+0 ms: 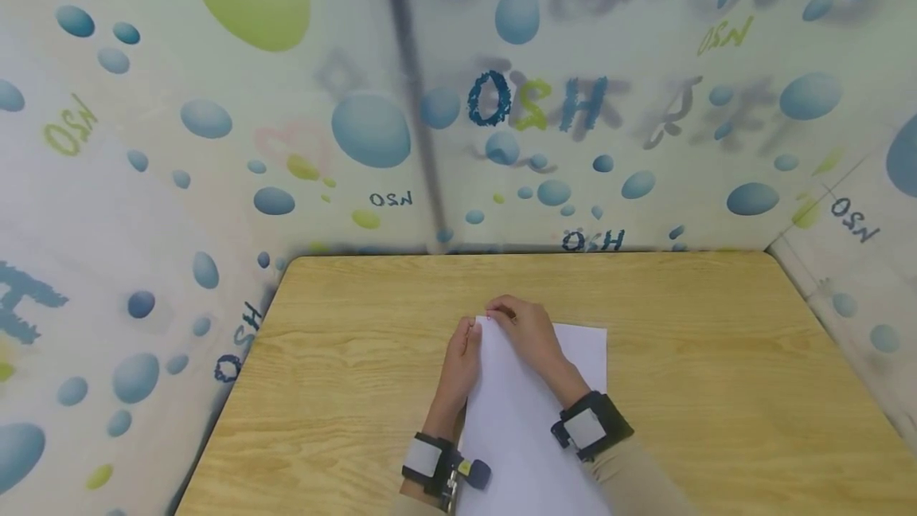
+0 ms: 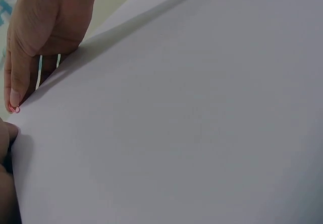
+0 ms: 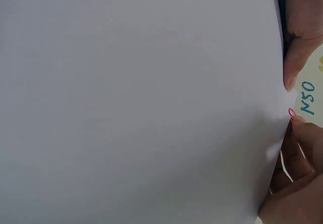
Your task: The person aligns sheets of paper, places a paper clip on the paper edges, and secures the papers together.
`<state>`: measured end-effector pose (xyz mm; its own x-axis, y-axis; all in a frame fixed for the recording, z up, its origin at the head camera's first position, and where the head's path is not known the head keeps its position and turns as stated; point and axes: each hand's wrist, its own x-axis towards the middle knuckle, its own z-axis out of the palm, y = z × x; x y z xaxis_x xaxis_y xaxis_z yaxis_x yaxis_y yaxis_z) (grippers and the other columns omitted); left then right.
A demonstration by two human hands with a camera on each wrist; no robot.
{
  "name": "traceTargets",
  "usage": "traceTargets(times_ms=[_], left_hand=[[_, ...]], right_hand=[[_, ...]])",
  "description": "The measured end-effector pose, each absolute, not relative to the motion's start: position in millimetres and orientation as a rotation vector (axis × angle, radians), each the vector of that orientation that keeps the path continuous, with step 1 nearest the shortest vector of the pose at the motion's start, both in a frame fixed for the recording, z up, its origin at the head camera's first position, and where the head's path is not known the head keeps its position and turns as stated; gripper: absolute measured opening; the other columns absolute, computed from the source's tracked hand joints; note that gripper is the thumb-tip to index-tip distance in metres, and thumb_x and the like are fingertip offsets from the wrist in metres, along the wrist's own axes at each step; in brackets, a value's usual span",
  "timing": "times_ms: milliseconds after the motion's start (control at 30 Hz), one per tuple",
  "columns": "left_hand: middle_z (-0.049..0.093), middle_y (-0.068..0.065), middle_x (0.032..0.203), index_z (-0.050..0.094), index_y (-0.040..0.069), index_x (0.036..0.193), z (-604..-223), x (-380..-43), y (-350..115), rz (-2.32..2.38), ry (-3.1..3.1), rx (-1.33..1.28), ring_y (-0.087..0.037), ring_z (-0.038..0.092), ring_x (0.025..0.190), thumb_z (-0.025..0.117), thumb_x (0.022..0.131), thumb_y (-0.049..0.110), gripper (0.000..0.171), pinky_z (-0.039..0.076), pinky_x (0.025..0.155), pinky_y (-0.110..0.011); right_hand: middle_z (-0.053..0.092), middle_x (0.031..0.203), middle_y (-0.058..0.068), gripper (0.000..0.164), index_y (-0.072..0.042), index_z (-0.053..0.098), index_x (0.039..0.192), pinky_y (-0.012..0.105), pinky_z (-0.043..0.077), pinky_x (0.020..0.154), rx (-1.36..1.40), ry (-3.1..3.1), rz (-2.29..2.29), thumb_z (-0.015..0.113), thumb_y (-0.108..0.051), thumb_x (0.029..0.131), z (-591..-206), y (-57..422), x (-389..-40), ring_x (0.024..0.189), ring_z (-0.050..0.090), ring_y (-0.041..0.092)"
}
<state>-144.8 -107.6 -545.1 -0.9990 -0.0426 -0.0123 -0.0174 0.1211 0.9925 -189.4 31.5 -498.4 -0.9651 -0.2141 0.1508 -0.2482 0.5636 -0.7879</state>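
Observation:
White paper point(image 1: 512, 436) is held up off the wooden table, its top corner between both hands. My left hand point(image 1: 461, 365) grips the paper's left edge near that corner, thumb on the near face. A small red paper clip point(image 3: 291, 113) sits at the corner, and my right hand point(image 1: 530, 337) pinches it between thumb and fingertips. In the left wrist view the red clip point(image 2: 14, 109) shows as a loop at the paper's edge, under the right fingertips. The right hand's other fingers are partly behind the paper. Whether there are several sheets, I cannot tell.
The wooden table point(image 1: 329, 388) spreads out on both sides of the paper. Printed walls point(image 1: 286, 102) with blue and green dots and lettering enclose its back and sides. Each wrist wears a black strap with a camera point(image 1: 591, 424).

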Motion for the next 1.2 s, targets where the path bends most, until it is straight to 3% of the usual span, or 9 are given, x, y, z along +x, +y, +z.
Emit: traceTargets(times_ms=[333, 867, 1200], left_hand=[[0.052, -0.003, 0.09, 0.047, 0.012, 0.103, -548, -145, -107, -2.06, -2.328, 0.098, -0.017, 0.052, 0.08, 0.036, 0.105, 0.037, 0.027, 0.042, 0.07, -0.031], [0.053, -0.005, 0.089, 0.046, 0.01, 0.104, -549, -145, -108, -2.038, -2.343, 0.102, -0.017, 0.053, 0.077, 0.037, 0.105, 0.037, 0.028, 0.042, 0.069, -0.031], [0.055, -0.014, 0.092, 0.046, 0.001, 0.108, -528, -138, -107, -2.051, -2.349, 0.072, -0.021, 0.053, 0.076, 0.034, 0.107, 0.021, 0.024, 0.042, 0.067, -0.031]], right_hand=[[0.071, 0.102, -0.001, 0.015, -0.015, 0.073, 0.105, 0.034, 0.051, 0.085, 0.426, -2.761, 1.382, 0.064, -0.011, 0.095, -496, 31, -187, 0.102, 0.065, 0.018], [0.071, 0.101, 0.001, 0.015, -0.013, 0.075, 0.103, 0.036, 0.051, 0.085, 0.491, -2.763, 1.329, 0.064, -0.007, 0.093, -494, 32, -186, 0.101, 0.066, 0.02], [0.071, 0.101, 0.002, 0.015, -0.011, 0.075, 0.103, 0.035, 0.05, 0.085, 0.522, -2.817, 1.272, 0.065, -0.006, 0.093, -493, 33, -186, 0.1, 0.066, 0.02]])
